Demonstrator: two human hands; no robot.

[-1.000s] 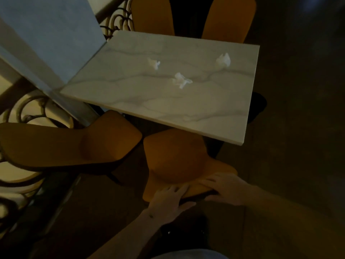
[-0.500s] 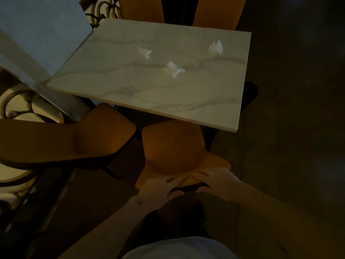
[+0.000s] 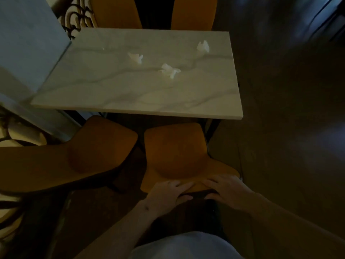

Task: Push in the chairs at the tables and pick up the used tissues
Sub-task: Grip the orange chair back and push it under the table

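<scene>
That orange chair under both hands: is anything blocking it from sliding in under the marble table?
Nothing visible does. The orange moulded chair, gripped at its backrest by the left hand and right hand, faces an open gap beneath the white marble table. The second orange chair sits apart, alongside it.

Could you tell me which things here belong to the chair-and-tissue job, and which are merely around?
Part of the job:
near orange chair, with left hand and right hand on its back
second orange chair
two far chairs
three crumpled tissues
marble table

Just around:
scrolled iron railing
dark floor
</scene>
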